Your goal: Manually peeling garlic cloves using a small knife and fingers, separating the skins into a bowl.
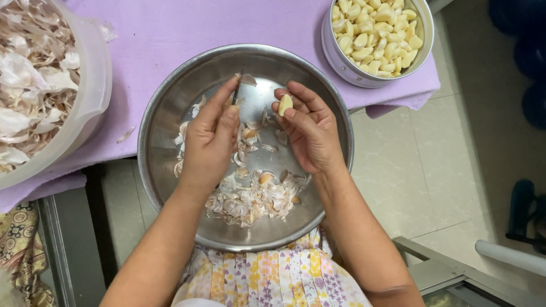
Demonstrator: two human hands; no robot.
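Floral cloth (pixel 273 278) in yellow, pink and purple lies nearest, under the near rim of a wide steel bowl (pixel 170 108) that rests on the person's lap and reaches up to the desk edge. Garlic skins and a few unpeeled cloves (pixel 250 199) are heaped in the bowl's near half, with looser scraps scattered toward its middle. Above them the left hand (pixel 210 142) is curled narrow around a small dark blade (pixel 237 90), whose thin tip pokes out past the forefinger; a bit of skin (pixel 248 80) sits just beyond that tip. Just beside it, the right hand (pixel 310 131) pinches a peeled, pale yellow clove (pixel 285 104) between thumb and fingertips, held over the bowl's far half. The two hands are near each other but apart. Further off, a lilac cloth (pixel 199 28) covers the desk. On it at the far left stands a translucent plastic tub (pixel 94 96) piled with dry garlic peel (pixel 31 74). At the far right a round steel tin (pixel 341 62) is filled with peeled cloves (pixel 375 34). Pale floor tiles (pixel 409 165) show to the right
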